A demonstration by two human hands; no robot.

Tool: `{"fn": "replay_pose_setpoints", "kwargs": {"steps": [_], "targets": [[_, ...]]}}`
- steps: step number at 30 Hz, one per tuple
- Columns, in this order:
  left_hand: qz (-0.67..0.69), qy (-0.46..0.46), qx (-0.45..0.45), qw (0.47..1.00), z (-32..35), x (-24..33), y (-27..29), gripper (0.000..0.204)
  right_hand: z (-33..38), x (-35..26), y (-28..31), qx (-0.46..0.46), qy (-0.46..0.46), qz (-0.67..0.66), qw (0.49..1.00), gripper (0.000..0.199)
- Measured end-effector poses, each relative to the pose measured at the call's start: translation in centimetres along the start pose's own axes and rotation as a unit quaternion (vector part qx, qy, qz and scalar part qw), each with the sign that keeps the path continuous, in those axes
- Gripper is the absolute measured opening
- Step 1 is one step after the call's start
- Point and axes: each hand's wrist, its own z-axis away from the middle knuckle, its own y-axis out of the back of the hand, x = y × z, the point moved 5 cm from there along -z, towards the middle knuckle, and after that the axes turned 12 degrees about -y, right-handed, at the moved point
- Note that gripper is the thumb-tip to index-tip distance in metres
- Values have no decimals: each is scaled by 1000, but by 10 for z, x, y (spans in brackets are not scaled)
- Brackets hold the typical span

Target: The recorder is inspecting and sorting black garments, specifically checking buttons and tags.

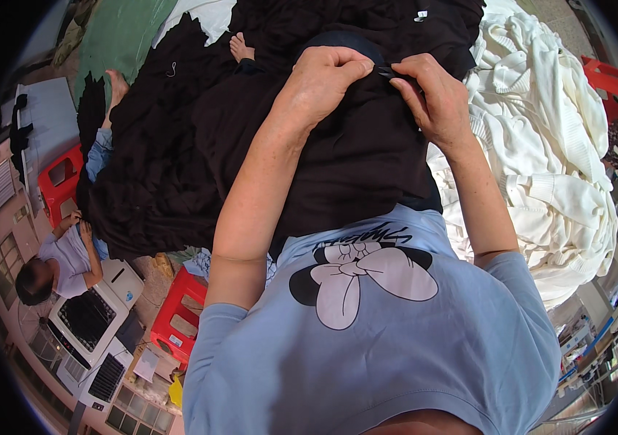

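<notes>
Heaped black garments (178,145) underneath, left hand (321,80) and right hand (436,98) both seemingly pinching black fabric (385,71)

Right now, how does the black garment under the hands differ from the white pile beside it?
The black garment is dark and smooth, spread across the person's lap; the white pile is cream, ribbed knit, heaped in loose folds at the person's right. The left hand and right hand both pinch the black garment at one spot; neither touches the white pile. Both are soft clothing.
</notes>
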Motion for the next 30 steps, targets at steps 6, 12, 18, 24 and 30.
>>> {"fn": "replay_pose_setpoints", "kwargs": {"steps": [6, 12, 18, 24, 30], "targets": [[-21, 8, -2, 1000, -2, -3, -1, 22, -1, 1, -2, -2, 15, 11, 1000, 15], [-26, 10, -2, 1000, -4, -7, 0, 22, -3, 1, -2, 0, 29, 21, 999, 15], [-43, -18, 14, 999, -6, -14, 2, 26, -4, -1, 0, 7, 50, 35, 998, 14], [-30, 4, 3, 1000, -5, -9, 0, 21, 1, 16, -3, -39, -81, -100, 991, 15], [6, -22, -2, 1000, -7, -2, 0, 22, 9, 43, -10, -12, -248, -254, 935, 34]]}}
